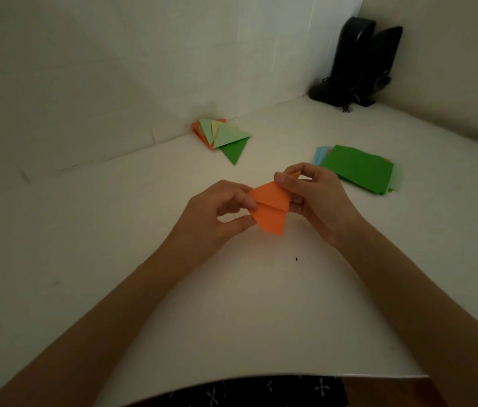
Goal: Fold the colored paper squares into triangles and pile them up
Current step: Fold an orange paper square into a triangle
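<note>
Left hand [217,212] pinches the orange paper [270,210] at its left corner, thumb under, fingers curled on top. Paper is part-folded, held above the white table [261,304] centre. Right hand [314,198] pinches its upper right edge. Folded triangle pile [221,136] sits behind; unfolded stack [358,168] lies right.

I log: orange paper [270,214]; triangle pile [226,136] in orange, pale green, pale yellow, dark green; square stack [355,168] topped dark green, light blue beneath; white surface [261,304]; black speakers [358,60]; black cloth [261,392], white crosses
</note>
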The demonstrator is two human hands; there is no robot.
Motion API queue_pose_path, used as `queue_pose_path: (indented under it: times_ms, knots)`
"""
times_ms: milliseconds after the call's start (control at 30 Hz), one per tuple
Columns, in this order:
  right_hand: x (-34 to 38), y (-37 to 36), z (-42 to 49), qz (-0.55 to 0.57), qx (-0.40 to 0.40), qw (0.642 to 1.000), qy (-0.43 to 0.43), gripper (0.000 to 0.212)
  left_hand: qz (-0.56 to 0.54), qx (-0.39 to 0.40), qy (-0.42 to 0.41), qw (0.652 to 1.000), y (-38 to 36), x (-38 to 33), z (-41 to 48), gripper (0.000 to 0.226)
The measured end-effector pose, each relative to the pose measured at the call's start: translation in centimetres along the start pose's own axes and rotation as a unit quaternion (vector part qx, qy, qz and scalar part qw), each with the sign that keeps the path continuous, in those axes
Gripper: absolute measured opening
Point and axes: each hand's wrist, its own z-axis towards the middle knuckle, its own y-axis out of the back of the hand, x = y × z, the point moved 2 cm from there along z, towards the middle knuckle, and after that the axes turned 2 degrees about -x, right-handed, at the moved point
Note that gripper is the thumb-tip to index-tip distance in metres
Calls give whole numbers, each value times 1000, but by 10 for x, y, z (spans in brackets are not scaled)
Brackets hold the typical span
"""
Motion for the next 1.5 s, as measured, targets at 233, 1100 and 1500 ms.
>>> queue_pose_path:
  times_ms: [233,1100,1500]
  knots:
    - [3,-2,0,55,104,993,5,10,-161,-70,95,980,4,-9,3,20]
    - [6,-4,-7,-32,152,984,86,56,-143,-170,164,961,15,-3,3,8]
    - [-9,-19,-14,-180,225,943,166,54,-132,-253,189,940,17,-1,0,8]
